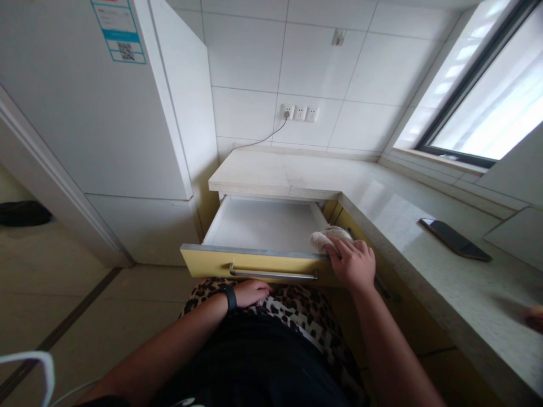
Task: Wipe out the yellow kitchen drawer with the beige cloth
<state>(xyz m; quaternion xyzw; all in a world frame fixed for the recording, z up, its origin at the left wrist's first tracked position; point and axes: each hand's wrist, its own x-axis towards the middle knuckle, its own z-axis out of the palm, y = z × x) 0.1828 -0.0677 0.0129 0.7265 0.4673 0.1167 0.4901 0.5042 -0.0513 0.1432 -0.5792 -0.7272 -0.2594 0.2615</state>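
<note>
Cloth (321,240) clamped in R hand (353,263) at R front corner of drawer (263,226) — pulled out, prob. so rim's reachable — L hand (253,291) near drawer front, loose, unclenched.

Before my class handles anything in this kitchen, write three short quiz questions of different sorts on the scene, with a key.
1. Open question: What is the right hand holding?
2. True or false: The yellow-fronted drawer is pulled open.
3. Multiple choice: Where is the left hand?
A) On the window frame
B) At the leopard-print fabric over the lap
C) Against the wall tiles

Key:
1. A whitish cloth, at the drawer's front corner on the right.
2. True: its inside shows beyond the front panel.
3. B
</note>
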